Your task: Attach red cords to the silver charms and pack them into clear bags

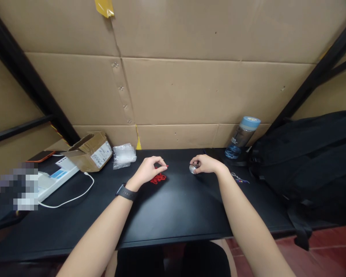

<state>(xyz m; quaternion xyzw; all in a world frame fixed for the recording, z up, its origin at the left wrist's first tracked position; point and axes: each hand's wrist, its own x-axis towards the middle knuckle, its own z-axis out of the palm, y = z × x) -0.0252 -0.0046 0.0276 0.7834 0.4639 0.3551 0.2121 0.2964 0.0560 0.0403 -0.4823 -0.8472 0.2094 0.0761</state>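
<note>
My left hand (152,168), with a dark watch on its wrist, pinches an end of a red cord (158,178) between thumb and finger. The rest of the cord lies in a loose bundle on the black table (175,207), just below the fingers. To the right, my right hand (204,164) has its fingers closed round a small, round, silvery object (193,168) at the table's surface. Part of that object is hidden by the fingers. The two hands are apart.
An open cardboard box (89,152), a clear plastic packet (124,155) and a white power strip (54,179) with a cable are at left. A blue-lidded bottle (239,138), a keyring (239,178) and a black backpack (311,165) stand or lie at right. Cardboard lines the back.
</note>
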